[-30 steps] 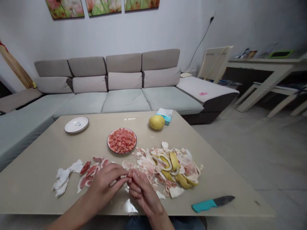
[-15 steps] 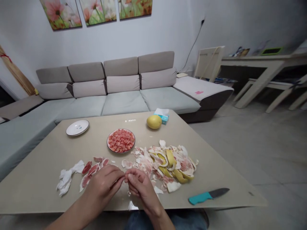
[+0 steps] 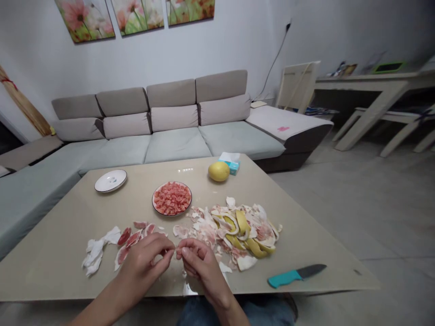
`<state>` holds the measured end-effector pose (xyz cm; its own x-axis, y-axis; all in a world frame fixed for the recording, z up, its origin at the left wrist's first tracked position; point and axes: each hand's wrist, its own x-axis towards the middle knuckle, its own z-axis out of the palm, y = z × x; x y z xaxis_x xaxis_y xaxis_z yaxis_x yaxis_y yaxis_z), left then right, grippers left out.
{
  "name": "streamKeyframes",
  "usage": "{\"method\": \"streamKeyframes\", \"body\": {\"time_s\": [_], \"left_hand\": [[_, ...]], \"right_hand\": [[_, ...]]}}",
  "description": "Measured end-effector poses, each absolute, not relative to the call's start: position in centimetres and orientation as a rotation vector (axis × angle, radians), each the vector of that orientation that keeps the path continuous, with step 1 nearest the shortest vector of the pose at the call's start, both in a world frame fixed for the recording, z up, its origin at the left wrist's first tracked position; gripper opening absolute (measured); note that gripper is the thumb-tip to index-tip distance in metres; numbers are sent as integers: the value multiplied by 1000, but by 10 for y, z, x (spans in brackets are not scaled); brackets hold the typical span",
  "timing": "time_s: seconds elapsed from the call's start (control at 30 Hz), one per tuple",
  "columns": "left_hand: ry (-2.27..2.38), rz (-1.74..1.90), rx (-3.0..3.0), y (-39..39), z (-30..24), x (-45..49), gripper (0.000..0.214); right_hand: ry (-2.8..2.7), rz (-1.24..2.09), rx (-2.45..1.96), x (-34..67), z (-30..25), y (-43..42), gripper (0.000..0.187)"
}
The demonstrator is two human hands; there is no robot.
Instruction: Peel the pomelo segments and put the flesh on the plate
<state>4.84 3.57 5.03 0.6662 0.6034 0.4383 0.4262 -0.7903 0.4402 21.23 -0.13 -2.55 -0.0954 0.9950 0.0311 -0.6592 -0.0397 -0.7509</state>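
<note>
My left hand (image 3: pixel 144 260) and my right hand (image 3: pixel 202 265) meet fingertip to fingertip over the table's near edge. My right thumb and forefinger pinch a small pinkish bit of pomelo flesh, mostly covered by the fingers. The left thumb and forefinger are closed in a pinch against it; whatever lies between them is too small to make out. Peeled red pomelo segments (image 3: pixel 133 238) lie just beyond my left hand. To the right of my right hand spreads a heap of yellow peel, white pith and membrane (image 3: pixel 243 231). Behind both hands, a plate (image 3: pixel 153 209) holds a mound of red pomelo pieces (image 3: pixel 172 198).
A turquoise-handled knife (image 3: pixel 296 275) rests at the near right, its blade pointing right. Crumpled tissue (image 3: pixel 95 256) lies at the left. Farther back are a white plate (image 3: pixel 110 181), a whole yellow pomelo (image 3: pixel 219 172) and a tissue pack (image 3: pixel 234 166). A sofa (image 3: pixel 176 140) stands behind the table.
My left thumb and forefinger have bowed apart into a ring, and the left fingertips have drawn slightly away from the right ones. My right hand keeps its pinch.
</note>
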Motion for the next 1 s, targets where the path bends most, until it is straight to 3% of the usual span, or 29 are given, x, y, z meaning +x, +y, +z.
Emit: {"method": "streamKeyframes", "body": {"time_s": [0.17,1.0], "left_hand": [[749,848,2718,35,49,42,21],[666,933,2919,43,45,47,16]], "right_hand": [[-706,1555,-626,210,-25,-1,26],[-743,1839,-636,219,-22,-2,32]]}}
